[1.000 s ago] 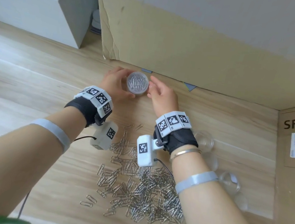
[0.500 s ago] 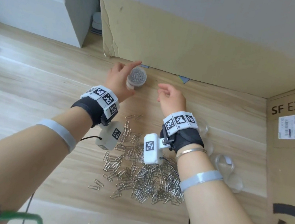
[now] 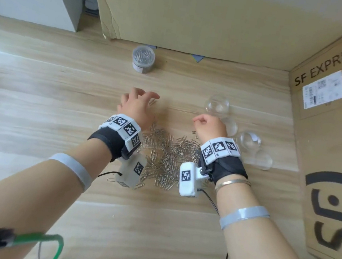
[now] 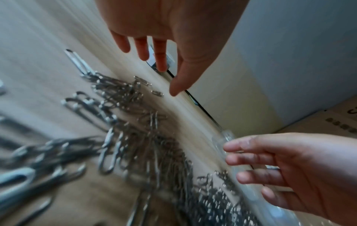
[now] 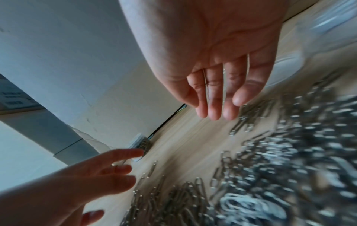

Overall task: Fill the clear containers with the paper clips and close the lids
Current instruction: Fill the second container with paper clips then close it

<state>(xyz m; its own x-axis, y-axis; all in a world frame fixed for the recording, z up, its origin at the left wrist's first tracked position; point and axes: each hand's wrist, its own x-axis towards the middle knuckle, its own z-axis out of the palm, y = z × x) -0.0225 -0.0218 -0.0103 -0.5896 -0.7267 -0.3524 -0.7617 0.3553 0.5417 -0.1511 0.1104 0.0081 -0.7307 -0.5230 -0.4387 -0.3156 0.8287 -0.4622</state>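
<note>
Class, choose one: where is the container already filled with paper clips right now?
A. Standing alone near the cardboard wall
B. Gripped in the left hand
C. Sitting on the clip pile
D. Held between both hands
A: the filled container stands by the cardboard wall, apart from both empty hands.

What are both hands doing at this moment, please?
Left hand: open, fingers spread, holding nothing.
Right hand: open, fingers loosely bent, holding nothing.
</note>
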